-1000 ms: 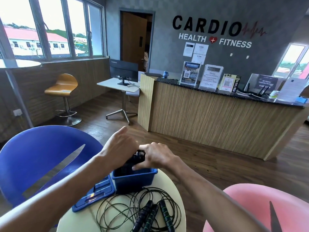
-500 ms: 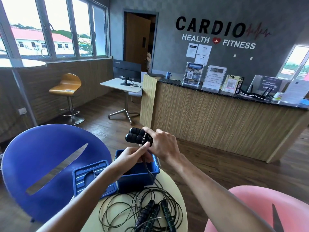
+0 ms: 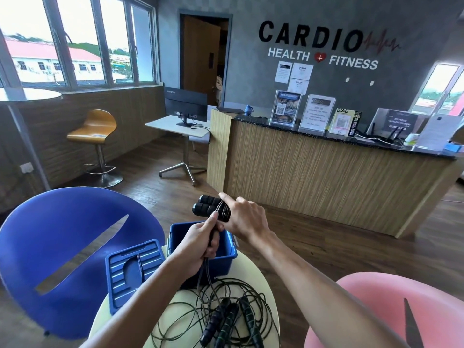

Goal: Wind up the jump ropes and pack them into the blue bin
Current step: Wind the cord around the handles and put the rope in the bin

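My right hand [image 3: 244,218] grips two black jump-rope handles [image 3: 204,207] side by side above the blue bin [image 3: 229,252], with cord wound round them. My left hand [image 3: 198,243] holds that cord just below the handles, over the bin's opening. The cord drops from my left hand to a tangle of loose black rope [image 3: 216,307] on the small round table [image 3: 266,285]. Three more black handles [image 3: 231,320] lie in that tangle near the front edge. The bin's inside is mostly hidden by my hands.
The bin's blue lid [image 3: 130,270] lies on the table left of the bin. A blue chair [image 3: 60,247] stands at the left and a pink chair [image 3: 371,307] at the right. A wooden reception counter [image 3: 326,177] is beyond.
My right hand lifted the two handles out of the bin and up above it. My left hand moved under them and took hold of the cord.
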The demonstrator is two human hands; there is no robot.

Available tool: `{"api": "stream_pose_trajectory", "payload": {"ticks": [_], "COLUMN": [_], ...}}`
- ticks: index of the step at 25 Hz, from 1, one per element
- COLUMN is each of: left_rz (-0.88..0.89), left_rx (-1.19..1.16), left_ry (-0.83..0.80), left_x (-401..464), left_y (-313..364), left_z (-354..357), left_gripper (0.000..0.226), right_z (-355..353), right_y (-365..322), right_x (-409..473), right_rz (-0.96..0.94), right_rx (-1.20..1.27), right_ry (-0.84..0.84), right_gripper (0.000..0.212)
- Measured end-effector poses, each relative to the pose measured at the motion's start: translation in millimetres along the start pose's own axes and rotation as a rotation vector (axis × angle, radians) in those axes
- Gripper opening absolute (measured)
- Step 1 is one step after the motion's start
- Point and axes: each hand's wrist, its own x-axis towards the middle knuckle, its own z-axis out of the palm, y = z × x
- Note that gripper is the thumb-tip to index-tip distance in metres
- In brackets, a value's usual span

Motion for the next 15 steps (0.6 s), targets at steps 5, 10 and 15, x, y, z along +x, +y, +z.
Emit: {"api": "stream_pose_trajectory", "payload": {"ticks": [5,10,15], "left_rz": [0.099,-0.005,0.105], "left_rx": [0.364,0.364,0.782], "left_ry": [0.107,0.067,0.196], "left_x": [-4,-3,0], "left_y": [8,3,29], "left_z": [20,5,-5], "left_gripper": [0.043,0.044,0.041], "right_z": [8,5,10], "right_y": [-8,-10,-17], "right_x": [-3,-4,-5], "right_rz": [-0.004,-0.015,-0.041], "right_rx": [-0.006,0.006,-0.024], "right_ry": [-0.098,-0.107,-0.103], "right_gripper": [0.031,0.035,0.045]}}
